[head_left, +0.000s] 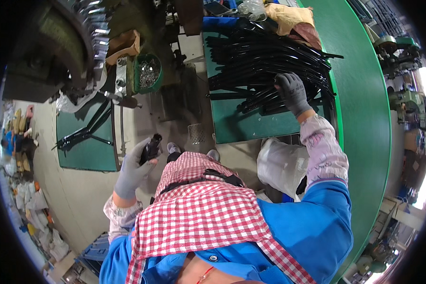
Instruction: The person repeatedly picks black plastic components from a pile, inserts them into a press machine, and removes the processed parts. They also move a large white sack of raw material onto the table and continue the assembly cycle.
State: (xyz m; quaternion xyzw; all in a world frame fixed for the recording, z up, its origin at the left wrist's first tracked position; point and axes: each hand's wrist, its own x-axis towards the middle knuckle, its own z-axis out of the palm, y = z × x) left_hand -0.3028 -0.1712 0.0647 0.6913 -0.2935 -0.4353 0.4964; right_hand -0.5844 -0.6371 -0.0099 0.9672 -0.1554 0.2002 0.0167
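Note:
My left hand (134, 169), in a grey glove with bare fingertips showing, is closed around a short-looking glossy black tubular part (151, 147), seen nearly end-on. It is held in front of the checked apron, above the floor. On the right, my gloved right hand (292, 92) is over a large pile of glossy black tubes (265, 59). Its fingers are curled inward among the upper tubes; what they hold cannot be made out. The pile lies on a green tabletop (246, 125).
At the left, a machine (66, 52) stands beside a green bowl of small metal pieces (149, 73) and an open brown box (124, 46). Joined black tubes (87, 132) lie on a smaller green surface (71, 158). A white sack (281, 163) stands under the right table.

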